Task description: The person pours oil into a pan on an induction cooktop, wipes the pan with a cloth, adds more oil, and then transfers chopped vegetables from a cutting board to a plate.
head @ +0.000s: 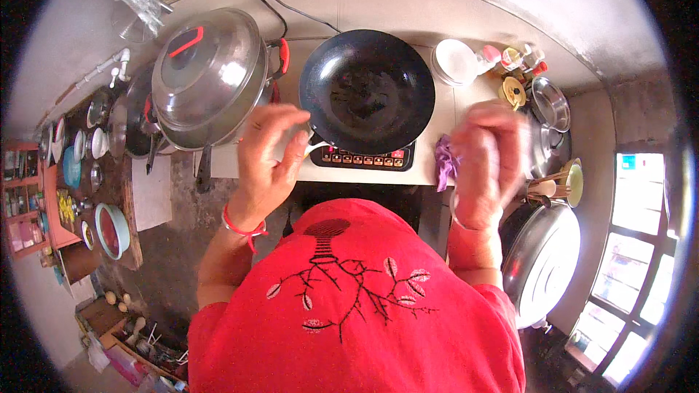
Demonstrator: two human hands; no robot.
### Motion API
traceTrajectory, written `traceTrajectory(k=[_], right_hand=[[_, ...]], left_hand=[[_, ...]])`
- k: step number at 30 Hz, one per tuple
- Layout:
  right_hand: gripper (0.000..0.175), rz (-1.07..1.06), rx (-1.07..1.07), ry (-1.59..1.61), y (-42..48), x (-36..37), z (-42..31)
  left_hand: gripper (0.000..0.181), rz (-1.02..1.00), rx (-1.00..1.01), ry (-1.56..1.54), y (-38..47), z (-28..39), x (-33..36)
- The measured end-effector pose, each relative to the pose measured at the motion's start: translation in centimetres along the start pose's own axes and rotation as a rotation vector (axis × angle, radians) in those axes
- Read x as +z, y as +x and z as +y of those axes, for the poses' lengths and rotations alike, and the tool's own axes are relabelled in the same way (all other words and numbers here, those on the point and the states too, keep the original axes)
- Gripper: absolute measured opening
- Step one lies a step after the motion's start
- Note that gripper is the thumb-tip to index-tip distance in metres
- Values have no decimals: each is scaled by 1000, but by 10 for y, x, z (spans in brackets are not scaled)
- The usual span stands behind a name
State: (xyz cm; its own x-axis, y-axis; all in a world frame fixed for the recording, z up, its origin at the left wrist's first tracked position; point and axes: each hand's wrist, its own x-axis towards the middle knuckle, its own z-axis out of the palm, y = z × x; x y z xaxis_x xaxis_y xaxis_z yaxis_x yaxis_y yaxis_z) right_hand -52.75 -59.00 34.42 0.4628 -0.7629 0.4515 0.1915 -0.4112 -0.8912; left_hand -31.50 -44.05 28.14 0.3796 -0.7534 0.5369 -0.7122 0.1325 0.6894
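Observation:
A black wok [367,91] sits on an induction cooker [360,159] whose lit control strip shows below the rim. The wok's bottom looks dark and shiny. My left hand [271,158] is raised at the wok's lower left, fingers curled and thumb apart. Near its thumb a pale, thin thing, perhaps a handle, reaches toward the wok; whether I hold it I cannot tell. My right hand [486,161] is blurred by motion, its fingers bent, to the right of the wok. Beside it a purple cloth [445,164] lies at the counter edge.
A large pot with a clear lid [213,76] stands left of the wok. White bowls [455,61], seasoning jars [512,58] and a steel basin [550,103] line the right back. A big metal lid [546,265] is at the lower right. A cable [289,8] runs behind the wok.

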Motion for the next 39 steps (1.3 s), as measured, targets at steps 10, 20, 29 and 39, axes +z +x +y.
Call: traceTrajectory(k=[10,20,29,39], right_hand=[[10,-26,497,-96,-76,-14,127],[7,12,545,-201,-107,-27,140],[8,13,573,-184,-111,-31,139],[8,-53,596,-129,-115,-31,152]], left_hand=[[49,-660,-502,370,-104,-94,17],[54,-919,-868,-284,-80,-108,9],[77,-977,-953,-413,-24,-53,1],[56,-827,-442,-58,-77,-84,15]])
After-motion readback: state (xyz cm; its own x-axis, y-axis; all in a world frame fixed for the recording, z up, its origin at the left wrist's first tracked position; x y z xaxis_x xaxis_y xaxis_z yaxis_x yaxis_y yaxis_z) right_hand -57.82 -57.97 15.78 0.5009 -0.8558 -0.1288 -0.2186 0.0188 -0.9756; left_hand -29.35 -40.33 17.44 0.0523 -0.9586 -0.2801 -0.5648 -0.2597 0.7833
